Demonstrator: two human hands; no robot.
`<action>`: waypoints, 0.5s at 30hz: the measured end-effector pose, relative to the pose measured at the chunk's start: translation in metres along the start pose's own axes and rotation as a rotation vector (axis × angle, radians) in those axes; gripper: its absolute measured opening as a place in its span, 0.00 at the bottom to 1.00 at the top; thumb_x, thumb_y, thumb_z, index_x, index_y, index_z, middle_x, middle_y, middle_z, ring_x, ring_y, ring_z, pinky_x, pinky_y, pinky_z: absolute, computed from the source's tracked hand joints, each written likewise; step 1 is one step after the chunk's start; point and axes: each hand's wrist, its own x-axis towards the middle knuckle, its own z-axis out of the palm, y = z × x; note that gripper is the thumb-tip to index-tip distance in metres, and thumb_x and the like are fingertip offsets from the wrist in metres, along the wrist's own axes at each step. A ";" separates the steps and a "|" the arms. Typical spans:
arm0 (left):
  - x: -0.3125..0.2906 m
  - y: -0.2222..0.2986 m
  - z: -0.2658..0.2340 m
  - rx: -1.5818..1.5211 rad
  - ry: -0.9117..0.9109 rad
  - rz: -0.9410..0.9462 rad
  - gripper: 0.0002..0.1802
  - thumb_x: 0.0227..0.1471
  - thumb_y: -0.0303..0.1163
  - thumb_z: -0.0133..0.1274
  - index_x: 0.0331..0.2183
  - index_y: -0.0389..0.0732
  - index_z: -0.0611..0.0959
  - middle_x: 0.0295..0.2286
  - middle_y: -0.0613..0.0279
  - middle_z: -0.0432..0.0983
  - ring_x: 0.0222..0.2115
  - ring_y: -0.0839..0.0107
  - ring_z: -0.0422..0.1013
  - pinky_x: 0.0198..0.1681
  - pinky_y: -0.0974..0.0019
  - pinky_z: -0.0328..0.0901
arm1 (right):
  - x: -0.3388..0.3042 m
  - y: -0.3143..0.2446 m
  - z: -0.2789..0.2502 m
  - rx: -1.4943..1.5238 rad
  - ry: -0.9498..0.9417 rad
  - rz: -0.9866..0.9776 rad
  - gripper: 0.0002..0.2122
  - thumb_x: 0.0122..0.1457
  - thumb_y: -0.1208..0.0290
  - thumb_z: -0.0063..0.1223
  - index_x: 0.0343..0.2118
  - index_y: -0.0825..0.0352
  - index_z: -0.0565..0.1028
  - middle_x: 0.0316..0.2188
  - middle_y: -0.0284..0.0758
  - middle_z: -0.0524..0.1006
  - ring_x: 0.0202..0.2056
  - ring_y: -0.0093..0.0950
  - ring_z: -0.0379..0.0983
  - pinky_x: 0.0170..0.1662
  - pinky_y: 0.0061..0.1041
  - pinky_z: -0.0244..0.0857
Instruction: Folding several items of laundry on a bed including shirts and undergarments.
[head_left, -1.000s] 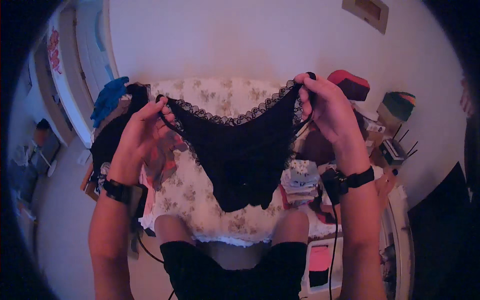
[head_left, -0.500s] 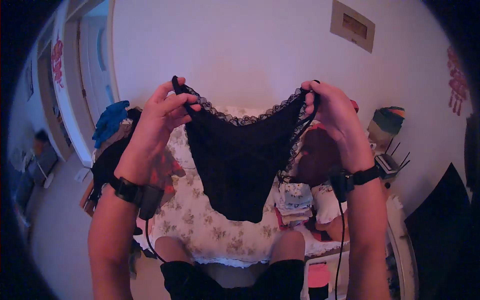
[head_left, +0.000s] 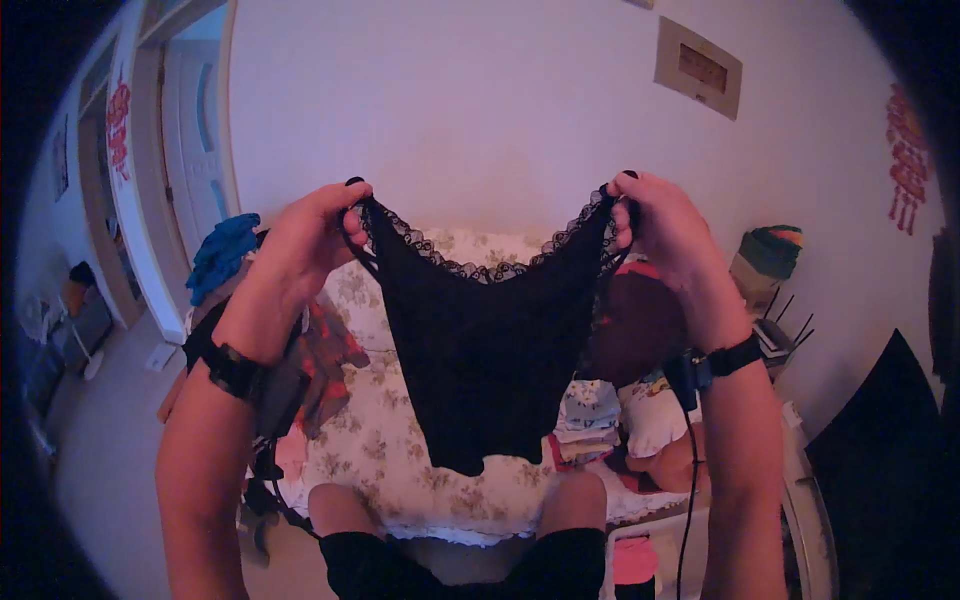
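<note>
A black camisole with lace trim (head_left: 485, 355) hangs spread out in front of me, its scalloped lace neckline sagging between my hands. My left hand (head_left: 325, 222) pinches its upper left corner by the thin strap, fingers closed. On the other side my right hand (head_left: 655, 215) grips the upper right corner, thumb and fingers pressed together. The lower hem dangles above the floral cover (head_left: 370, 440). Each wrist wears a black strap with a small device and a cable.
To the right lie a folded clothes stack (head_left: 588, 420) and a dark maroon garment (head_left: 640, 325). Heaped clothes (head_left: 325, 365) and a blue cloth (head_left: 222, 255) are on the left. A router with antennas (head_left: 775, 335) stands at the right; a light-coloured bin (head_left: 655, 535) sits near my right knee.
My left hand has closed round the strap corner, its fingers no longer spread. The camisole hangs slightly lower in view, its hem now uneven.
</note>
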 end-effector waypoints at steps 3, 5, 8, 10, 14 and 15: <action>-0.011 -0.015 0.006 -0.062 0.043 0.105 0.11 0.60 0.38 0.60 0.41 0.43 0.84 0.18 0.75 0.69 0.21 0.77 0.68 0.28 0.71 0.64 | -0.016 0.006 0.013 0.030 -0.036 -0.053 0.12 0.68 0.61 0.50 0.44 0.65 0.75 0.21 0.29 0.73 0.19 0.22 0.70 0.24 0.22 0.63; -0.011 -0.028 0.006 -0.070 0.047 0.077 0.11 0.60 0.38 0.60 0.40 0.42 0.83 0.17 0.74 0.67 0.19 0.76 0.67 0.26 0.70 0.63 | -0.018 0.020 0.020 0.023 -0.051 -0.020 0.11 0.68 0.63 0.51 0.44 0.65 0.76 0.20 0.29 0.73 0.18 0.22 0.70 0.23 0.23 0.65; -0.003 -0.048 -0.009 0.213 -0.029 -0.191 0.11 0.60 0.37 0.58 0.38 0.40 0.82 0.16 0.72 0.68 0.17 0.74 0.67 0.22 0.67 0.63 | -0.019 0.038 0.023 -0.056 -0.088 0.181 0.10 0.65 0.65 0.54 0.36 0.68 0.78 0.17 0.29 0.71 0.14 0.22 0.66 0.20 0.22 0.61; 0.005 -0.039 -0.011 0.249 -0.076 -0.245 0.10 0.60 0.37 0.58 0.38 0.39 0.82 0.17 0.71 0.69 0.17 0.74 0.68 0.23 0.66 0.64 | -0.018 0.028 0.015 -0.165 -0.072 0.174 0.10 0.63 0.66 0.55 0.33 0.69 0.78 0.17 0.29 0.71 0.14 0.22 0.66 0.20 0.23 0.63; 0.003 -0.019 -0.023 0.340 -0.068 -0.261 0.11 0.60 0.36 0.57 0.39 0.39 0.83 0.19 0.70 0.73 0.20 0.73 0.71 0.26 0.65 0.68 | -0.010 0.030 0.019 -0.260 -0.070 0.088 0.10 0.64 0.65 0.55 0.33 0.67 0.79 0.16 0.27 0.69 0.13 0.18 0.60 0.20 0.20 0.55; -0.001 -0.015 -0.020 0.343 -0.067 -0.280 0.11 0.60 0.36 0.57 0.39 0.39 0.83 0.19 0.70 0.73 0.20 0.73 0.71 0.26 0.65 0.68 | -0.011 0.031 0.017 -0.253 -0.072 0.106 0.10 0.64 0.65 0.55 0.33 0.67 0.79 0.16 0.27 0.69 0.13 0.18 0.60 0.20 0.20 0.55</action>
